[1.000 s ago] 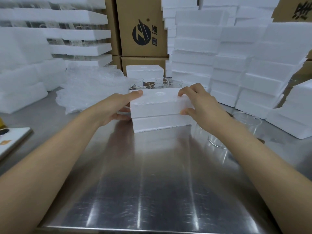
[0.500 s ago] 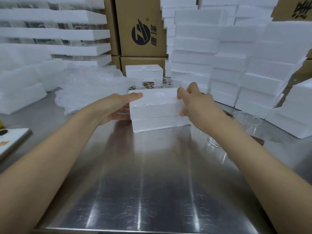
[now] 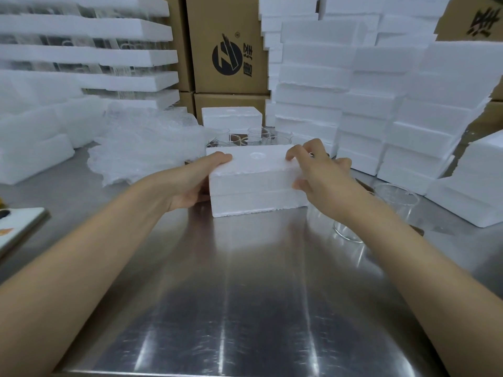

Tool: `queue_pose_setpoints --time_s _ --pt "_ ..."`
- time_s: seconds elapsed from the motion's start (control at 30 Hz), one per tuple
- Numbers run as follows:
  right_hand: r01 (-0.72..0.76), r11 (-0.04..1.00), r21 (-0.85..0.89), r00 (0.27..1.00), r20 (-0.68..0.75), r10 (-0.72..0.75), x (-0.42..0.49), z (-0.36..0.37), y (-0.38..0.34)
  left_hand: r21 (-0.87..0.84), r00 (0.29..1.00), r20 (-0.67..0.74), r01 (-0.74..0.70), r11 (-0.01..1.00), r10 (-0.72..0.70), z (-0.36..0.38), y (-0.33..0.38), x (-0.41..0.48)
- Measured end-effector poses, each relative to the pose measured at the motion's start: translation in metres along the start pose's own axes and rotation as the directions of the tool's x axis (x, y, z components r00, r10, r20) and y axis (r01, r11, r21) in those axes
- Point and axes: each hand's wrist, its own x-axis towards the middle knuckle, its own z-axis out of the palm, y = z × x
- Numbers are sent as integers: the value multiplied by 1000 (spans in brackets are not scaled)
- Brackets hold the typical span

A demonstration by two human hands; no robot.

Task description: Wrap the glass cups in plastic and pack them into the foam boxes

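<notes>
A closed white foam box (image 3: 255, 183), lid on base, sits on the steel table (image 3: 245, 295) in the middle. My left hand (image 3: 196, 180) grips its left end, thumb on the lid's top. My right hand (image 3: 318, 170) grips the right end, fingertips curled on the lid and thumb on the front face. Several bare glass cups (image 3: 245, 138) stand just behind the box. Two more glass cups (image 3: 394, 202) stand to the right, one partly hidden by my right forearm. A heap of clear plastic wrap (image 3: 141, 153) lies at the left rear.
Another closed foam box (image 3: 231, 118) stands behind the cups. Tall stacks of foam pieces (image 3: 353, 104) fill the right and rear, more foam (image 3: 32, 148) lies at the left. Cardboard cartons (image 3: 228, 44) stand at the back. A white flat object (image 3: 16, 229) lies at the left edge.
My right hand's fingers have shifted slightly on the lid's right end. The box and my left hand have stayed in place.
</notes>
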Motion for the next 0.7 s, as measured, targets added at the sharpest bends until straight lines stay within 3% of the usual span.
queue_pose_setpoints --time_s 0.27,0.53,0.7 --pt "18 998 65 1000 6 -18 -2 -9 2 -90 999 -25 36 995 -38 12 4 -4" --pt "22 994 102 999 -30 -19 -5 -7 0 -283 995 80 81 956 -60 7 7 -6" --pt "3 994 113 1000 -20 -1 -7 -7 -3 -284 990 88 127 950 -106 6 5 -5"
